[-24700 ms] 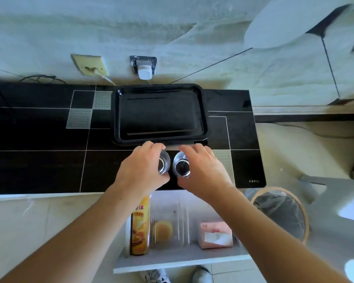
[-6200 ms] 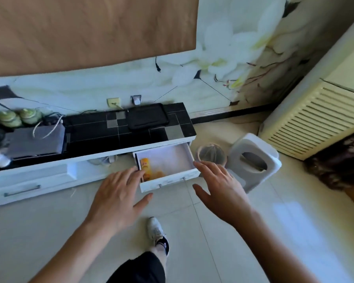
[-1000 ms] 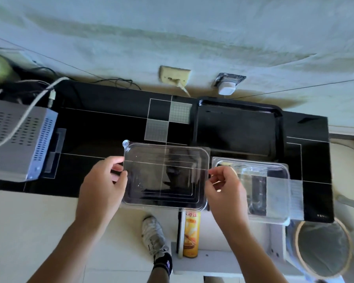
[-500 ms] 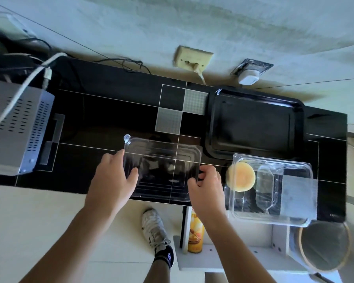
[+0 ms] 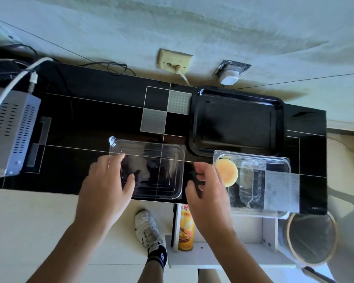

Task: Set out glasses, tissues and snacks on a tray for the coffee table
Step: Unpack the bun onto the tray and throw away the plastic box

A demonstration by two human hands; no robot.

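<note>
A black tray (image 5: 236, 121) lies at the back right of the black cabinet top (image 5: 86, 119), and I see nothing in it. In front of it stands an open clear plastic box (image 5: 274, 180) holding a round yellow cake (image 5: 227, 174). Its clear lid (image 5: 157, 170) lies flat on the cabinet top, left of the box. My left hand (image 5: 104, 186) hovers over the lid's left edge with fingers spread. My right hand (image 5: 207, 186) is just off the lid's right edge, fingers apart and holding nothing. A yellow snack can (image 5: 185, 229) stands in the open drawer (image 5: 223, 256) below.
A grey perforated device (image 5: 6, 129) with white cables sits at the cabinet's left end. Two wall sockets (image 5: 175, 62) are behind the tray. A round bin (image 5: 311, 237) stands on the floor at the right. My shoe (image 5: 147, 227) is left of the drawer.
The lid has come down flat on the cabinet top. Both hands have loosened from it, and the right hand has drawn back off its right edge.
</note>
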